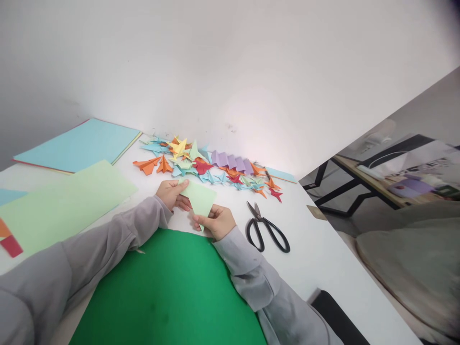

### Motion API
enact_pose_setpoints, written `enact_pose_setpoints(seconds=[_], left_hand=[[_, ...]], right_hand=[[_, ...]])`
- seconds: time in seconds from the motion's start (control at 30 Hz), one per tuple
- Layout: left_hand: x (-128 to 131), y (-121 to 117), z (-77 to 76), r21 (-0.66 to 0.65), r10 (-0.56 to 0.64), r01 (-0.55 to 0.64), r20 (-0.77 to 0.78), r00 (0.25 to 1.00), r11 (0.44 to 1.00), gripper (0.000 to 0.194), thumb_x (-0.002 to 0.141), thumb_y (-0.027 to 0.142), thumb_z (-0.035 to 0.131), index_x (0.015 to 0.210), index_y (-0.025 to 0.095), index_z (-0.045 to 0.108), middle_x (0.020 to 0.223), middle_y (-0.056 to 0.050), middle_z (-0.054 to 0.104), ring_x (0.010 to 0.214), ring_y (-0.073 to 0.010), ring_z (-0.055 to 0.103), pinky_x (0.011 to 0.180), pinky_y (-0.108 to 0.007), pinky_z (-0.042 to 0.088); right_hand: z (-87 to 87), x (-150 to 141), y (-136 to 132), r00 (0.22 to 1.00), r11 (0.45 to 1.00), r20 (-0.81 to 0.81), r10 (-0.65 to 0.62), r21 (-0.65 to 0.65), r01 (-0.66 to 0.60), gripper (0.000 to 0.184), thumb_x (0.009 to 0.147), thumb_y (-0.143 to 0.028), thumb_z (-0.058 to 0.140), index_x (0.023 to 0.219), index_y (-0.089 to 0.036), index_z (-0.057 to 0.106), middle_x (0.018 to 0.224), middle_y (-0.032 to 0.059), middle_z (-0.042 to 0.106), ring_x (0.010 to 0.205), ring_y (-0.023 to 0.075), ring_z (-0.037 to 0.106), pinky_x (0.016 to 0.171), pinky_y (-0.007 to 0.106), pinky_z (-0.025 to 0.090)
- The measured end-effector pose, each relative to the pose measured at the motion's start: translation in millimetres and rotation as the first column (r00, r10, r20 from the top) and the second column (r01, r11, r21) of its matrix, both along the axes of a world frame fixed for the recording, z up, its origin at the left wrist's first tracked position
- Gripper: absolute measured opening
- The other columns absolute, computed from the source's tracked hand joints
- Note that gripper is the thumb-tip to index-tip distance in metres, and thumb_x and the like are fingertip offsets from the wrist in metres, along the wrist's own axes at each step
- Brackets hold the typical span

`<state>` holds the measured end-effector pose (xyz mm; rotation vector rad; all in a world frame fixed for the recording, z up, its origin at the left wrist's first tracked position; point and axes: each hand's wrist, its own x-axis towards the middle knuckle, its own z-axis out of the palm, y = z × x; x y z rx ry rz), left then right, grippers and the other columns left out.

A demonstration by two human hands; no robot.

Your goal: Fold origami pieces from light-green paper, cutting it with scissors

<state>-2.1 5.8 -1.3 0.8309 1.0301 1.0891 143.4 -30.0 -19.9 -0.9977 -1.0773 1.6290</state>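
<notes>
A small pale green paper square (200, 197), partly folded, is held between both hands above the white table (312, 258). My left hand (173, 194) pinches its upper left corner with the fingers closed. At the paper's lower edge my right hand (215, 221) grips it, fingers curled round. Both arms wear grey sleeves. Under the hands lies a large dark green sheet (172, 292).
Black scissors (266, 230) lie just right of my right hand. A row of several coloured folded paper shapes (208, 165) runs along the wall. A light green sheet (61, 203) and a stack of blue paper (81, 143) lie at the left. The table edge drops off at the right.
</notes>
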Motion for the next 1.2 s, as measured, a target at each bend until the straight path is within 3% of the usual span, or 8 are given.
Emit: enact_pose_setpoints(seconds=[0.23, 0.43, 0.57, 0.7, 0.8, 0.93, 1.03, 1.2], left_hand=[[-2.4, 3.7, 1.5, 0.003, 0.115, -0.115, 0.000, 0.993, 0.993, 0.023, 0.076, 0.030, 0.057, 0.077, 0.008, 0.057, 0.040, -0.004, 0.058, 0.036, -0.0168, 0.058, 0.032, -0.021, 0.046], [-4.1, 5.3, -0.3, 0.028, 0.141, -0.140, -0.006, 0.990, 0.990, 0.027, 0.071, 0.035, 0.063, 0.074, 0.009, 0.057, 0.043, -0.004, 0.060, 0.039, -0.0171, 0.060, 0.033, -0.022, 0.047], [-4.6, 3.8, 0.0, 0.049, 0.103, -0.101, -0.034, 0.994, 0.994, 0.029, 0.067, 0.037, 0.066, 0.070, 0.009, 0.056, 0.042, -0.004, 0.059, 0.035, -0.0144, 0.056, 0.032, -0.021, 0.046], [-5.1, 1.8, 0.1, 0.064, -0.002, 0.005, -0.036, 0.999, 0.998, 0.034, 0.060, 0.039, 0.071, 0.064, 0.010, 0.056, 0.042, -0.005, 0.059, 0.035, -0.0154, 0.056, 0.030, -0.021, 0.045], [-6.0, 1.2, 0.0, 0.088, -0.028, 0.029, -0.007, 1.000, 0.996, 0.037, 0.056, 0.042, 0.073, 0.059, 0.011, 0.055, 0.040, -0.004, 0.058, 0.032, -0.0151, 0.054, 0.028, -0.021, 0.044], [-5.6, 0.2, 2.3, 0.074, -0.045, 0.045, -0.001, 0.999, 0.996, 0.038, 0.052, 0.043, 0.075, 0.058, 0.010, 0.056, 0.039, -0.004, 0.057, 0.031, -0.0143, 0.053, 0.029, -0.022, 0.043], [-2.7, -2.5, 5.1, 0.049, -0.065, 0.061, 0.070, 0.995, 0.997, 0.038, 0.048, 0.041, 0.077, 0.057, 0.009, 0.057, 0.046, -0.004, 0.061, 0.040, -0.0150, 0.058, 0.035, -0.023, 0.046], [2.4, -7.1, 5.3, 0.052, -0.104, 0.098, 0.124, 0.987, 0.994, 0.040, 0.043, 0.028, 0.080, 0.073, 0.009, 0.065, 0.060, -0.004, 0.067, 0.052, -0.0145, 0.061, 0.050, -0.026, 0.050]], right_hand=[[6.5, -1.4, -6.0, 0.982, 0.998, 0.184, -0.053, -0.024, 0.058, 0.032, 0.047, -0.035, 0.078, 0.054, -0.015, 0.054, 0.044, -0.0015, 0.060, 0.032, 0.0079, 0.050, 0.030, 0.017, 0.036], [9.4, -2.5, -10.1, 0.945, 0.991, 0.312, -0.092, 0.121, 0.057, 0.039, 0.059, -0.046, 0.068, 0.050, -0.018, 0.043, 0.027, -0.0080, 0.044, 0.020, 0.0030, 0.030, 0.022, 0.014, 0.018], [10.5, -2.5, -11.1, 0.960, 0.993, 0.272, -0.068, 0.110, 0.039, 0.040, 0.059, -0.051, 0.066, 0.052, -0.018, 0.046, 0.029, -0.0066, 0.048, 0.021, 0.0036, 0.033, 0.022, 0.013, 0.021], [10.0, 0.1, -6.0, 0.973, 0.989, 0.179, -0.145, 0.045, 0.139, 0.042, 0.063, -0.057, 0.060, 0.054, -0.018, 0.047, 0.028, -0.0061, 0.047, 0.021, 0.0054, 0.036, 0.022, 0.014, 0.023], [8.2, 3.7, -0.2, 0.979, 0.981, 0.060, -0.194, 0.007, 0.194, 0.039, 0.062, -0.053, 0.063, 0.056, -0.018, 0.047, 0.032, -0.0056, 0.050, 0.022, 0.0059, 0.038, 0.022, 0.015, 0.025], [6.6, 6.7, 2.2, 0.982, 0.980, 0.008, -0.189, 0.060, 0.189, 0.034, 0.059, -0.041, 0.070, 0.055, -0.018, 0.046, 0.033, -0.0059, 0.051, 0.024, 0.0057, 0.040, 0.025, 0.015, 0.030], [7.5, 5.3, 0.8, 0.978, 0.973, -0.020, -0.210, 0.093, 0.211, 0.032, 0.058, -0.037, 0.073, 0.057, -0.017, 0.047, 0.037, -0.0047, 0.055, 0.028, 0.0066, 0.046, 0.028, 0.015, 0.035], [8.3, -0.4, -1.0, 0.981, 0.981, -0.055, -0.186, 0.043, 0.189, 0.035, 0.059, -0.040, 0.071, 0.073, -0.018, 0.048, 0.053, 0.0019, 0.067, 0.039, 0.0124, 0.058, 0.033, 0.019, 0.044]])
